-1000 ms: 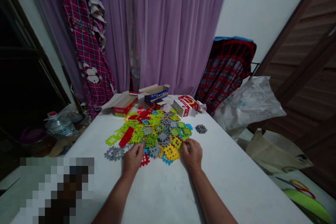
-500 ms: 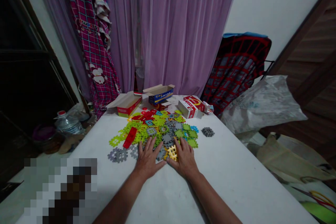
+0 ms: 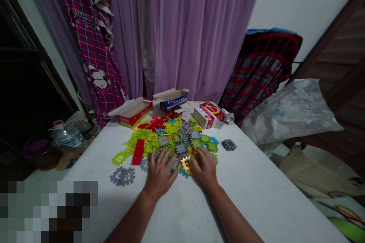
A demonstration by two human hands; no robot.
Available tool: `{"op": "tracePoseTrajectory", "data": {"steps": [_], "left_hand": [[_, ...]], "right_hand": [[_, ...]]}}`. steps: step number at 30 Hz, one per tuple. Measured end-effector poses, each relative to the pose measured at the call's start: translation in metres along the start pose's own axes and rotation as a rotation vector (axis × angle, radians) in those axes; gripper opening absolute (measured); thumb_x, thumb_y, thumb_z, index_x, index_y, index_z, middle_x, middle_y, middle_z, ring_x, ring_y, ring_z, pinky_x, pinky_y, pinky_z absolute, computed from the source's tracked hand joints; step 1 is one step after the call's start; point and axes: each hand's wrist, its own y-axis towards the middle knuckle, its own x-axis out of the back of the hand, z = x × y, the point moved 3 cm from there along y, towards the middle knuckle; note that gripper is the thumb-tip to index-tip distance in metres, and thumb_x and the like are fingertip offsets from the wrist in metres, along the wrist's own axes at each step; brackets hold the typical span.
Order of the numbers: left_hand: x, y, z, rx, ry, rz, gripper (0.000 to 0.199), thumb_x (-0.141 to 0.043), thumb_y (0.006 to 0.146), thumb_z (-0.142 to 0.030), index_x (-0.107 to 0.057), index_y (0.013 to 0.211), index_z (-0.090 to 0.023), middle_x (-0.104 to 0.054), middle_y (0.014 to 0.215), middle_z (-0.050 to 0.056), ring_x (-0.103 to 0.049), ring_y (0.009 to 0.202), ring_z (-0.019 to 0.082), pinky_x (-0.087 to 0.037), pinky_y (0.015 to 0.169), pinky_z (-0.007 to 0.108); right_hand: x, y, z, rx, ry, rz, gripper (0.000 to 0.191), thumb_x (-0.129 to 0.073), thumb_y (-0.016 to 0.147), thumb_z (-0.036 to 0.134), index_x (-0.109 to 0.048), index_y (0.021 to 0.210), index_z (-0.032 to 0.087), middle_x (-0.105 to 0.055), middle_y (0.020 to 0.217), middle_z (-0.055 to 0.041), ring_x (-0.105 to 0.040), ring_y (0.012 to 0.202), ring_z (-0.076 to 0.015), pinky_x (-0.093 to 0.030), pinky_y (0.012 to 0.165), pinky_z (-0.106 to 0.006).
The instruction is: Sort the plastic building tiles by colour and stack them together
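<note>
A heap of flat plastic interlocking building pieces [image 3: 156, 141] in lime green, grey, red, blue and yellow spreads over the white table [image 3: 182, 212]. My left hand [image 3: 161, 171] rests at the heap's near edge, fingers spread over grey and green pieces, gripping none that I can see. On the right, my right hand [image 3: 205, 167] lies on green pieces with its fingers apart. Between the two hands sits a yellow window-shaped piece [image 3: 186, 164]. Left of my left hand lie a long red piece [image 3: 138, 152] and two overlapping grey pieces [image 3: 123, 176].
Behind the heap stand an open red box [image 3: 135, 114], an open blue box [image 3: 173, 100] and a red-and-white box [image 3: 209, 115]. One dark grey piece [image 3: 229, 145] lies apart at the right. A water jug [image 3: 65, 134] stands left of the table; a plastic bag [image 3: 291, 110] hangs right.
My hands have drawn slightly apart, the right one shifting right and its thumb leaving the left thumb. More blue shows below the yellow piece. The camera view has also shifted a little.
</note>
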Motion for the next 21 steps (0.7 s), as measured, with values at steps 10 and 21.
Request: {"op": "tracePoseTrajectory", "data": {"steps": [10, 21], "left_hand": [[-0.001, 0.001, 0.004, 0.024, -0.085, -0.046, 0.034, -0.055, 0.092, -0.037, -0.062, 0.123, -0.024, -0.065, 0.130, 0.007, -0.054, 0.126, 0.026, -0.022, 0.118, 0.054], [-0.004, 0.002, 0.009, 0.025, -0.084, -0.001, 0.033, -0.053, 0.093, -0.036, -0.062, 0.123, -0.025, -0.065, 0.130, 0.008, -0.056, 0.124, 0.027, -0.028, 0.114, 0.056]], "right_hand": [[-0.030, 0.110, -0.013, -0.173, -0.168, 0.189, 0.038, -0.065, 0.081, 0.037, -0.063, 0.115, 0.022, -0.067, 0.114, -0.0092, -0.057, 0.110, -0.0272, -0.041, 0.089, -0.038], [-0.007, 0.062, -0.054, -0.322, 0.389, 0.013, 0.044, -0.060, 0.071, 0.039, -0.057, 0.111, 0.021, -0.068, 0.105, -0.0077, -0.064, 0.089, -0.0222, -0.052, 0.082, -0.039]]}}
